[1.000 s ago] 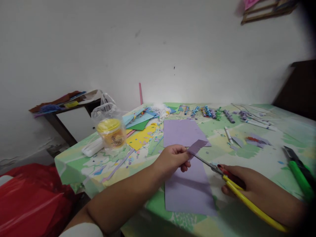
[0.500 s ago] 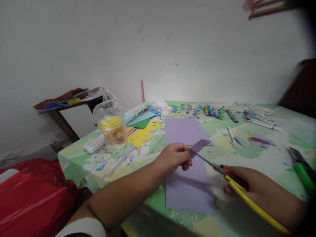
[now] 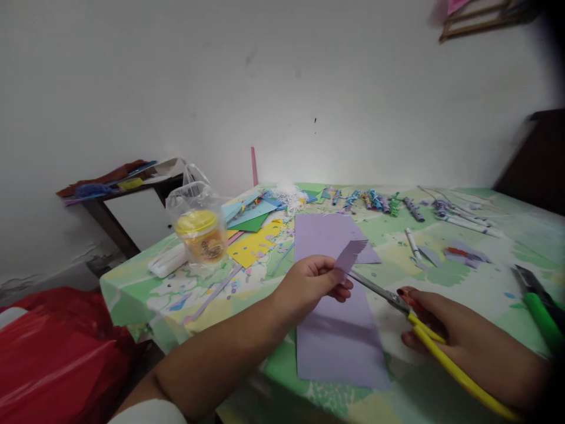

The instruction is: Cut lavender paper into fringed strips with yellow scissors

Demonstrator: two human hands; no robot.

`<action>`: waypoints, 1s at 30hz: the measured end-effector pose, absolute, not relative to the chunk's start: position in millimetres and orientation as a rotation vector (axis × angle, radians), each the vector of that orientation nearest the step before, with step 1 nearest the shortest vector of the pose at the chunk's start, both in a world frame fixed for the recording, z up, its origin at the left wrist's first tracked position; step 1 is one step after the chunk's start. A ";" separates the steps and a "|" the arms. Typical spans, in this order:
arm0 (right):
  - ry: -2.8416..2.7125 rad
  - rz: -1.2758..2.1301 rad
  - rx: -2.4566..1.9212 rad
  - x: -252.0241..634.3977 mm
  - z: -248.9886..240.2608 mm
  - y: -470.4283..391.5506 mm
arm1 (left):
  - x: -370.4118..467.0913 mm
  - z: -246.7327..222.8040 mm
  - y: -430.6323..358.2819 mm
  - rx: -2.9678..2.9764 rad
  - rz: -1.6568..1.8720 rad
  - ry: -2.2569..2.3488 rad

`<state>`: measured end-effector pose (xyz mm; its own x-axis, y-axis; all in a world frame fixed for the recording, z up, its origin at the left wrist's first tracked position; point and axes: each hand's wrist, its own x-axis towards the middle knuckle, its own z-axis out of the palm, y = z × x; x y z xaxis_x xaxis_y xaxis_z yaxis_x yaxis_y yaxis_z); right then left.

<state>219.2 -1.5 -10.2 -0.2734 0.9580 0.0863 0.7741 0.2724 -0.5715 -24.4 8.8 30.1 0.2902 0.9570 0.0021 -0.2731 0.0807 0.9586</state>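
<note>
Between the thumb and fingers of my left hand [image 3: 315, 280] is a small purple paper strip [image 3: 352, 253] with fringe-like cuts along one edge. My right hand [image 3: 459, 333] is closed round the handles of a pair of scissors [image 3: 426, 338], one handle yellow and part of the other red. The blades point left, and their tips meet the strip close to my left fingers. Beneath my left hand lie purple paper sheets [image 3: 338, 347] on the patterned tablecloth; my hand and its shadow cover part of them.
A bagged tub with a yellow lid [image 3: 200, 232] stands left, near coloured sheets [image 3: 253, 244] and paper scraps. Curled paper rolls [image 3: 375, 200] line the back. A marker [image 3: 414, 244] and a green box cutter [image 3: 541, 312] lie right. A red bag [image 3: 66, 353] is beside the table.
The strip has tilted more upright in my left hand. The scissors and my right hand have shifted slightly right. The camera view has moved a little.
</note>
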 end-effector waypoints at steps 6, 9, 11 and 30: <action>-2.172 0.740 -1.578 216.7 -5.5 -1.2 | -22.3 28.8 8.7 1.047 1.084 0.798; -2.172 0.784 -1.559 215.0 -5.2 -2.2 | -22.6 28.1 9.1 1.075 1.085 0.818; -2.172 0.801 -1.550 214.1 -5.7 -2.7 | -22.8 27.7 8.7 1.113 1.082 0.836; -2.238 0.678 -1.622 225.5 -11.1 -10.8 | -19.3 11.6 -0.9 1.505 1.301 0.913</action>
<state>225.5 -10.8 -11.1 -0.3208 0.9465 -0.0365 0.8077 0.2532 -0.5324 -19.3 -0.9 11.6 0.1677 0.9372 0.3058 -0.0314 -0.3049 0.9519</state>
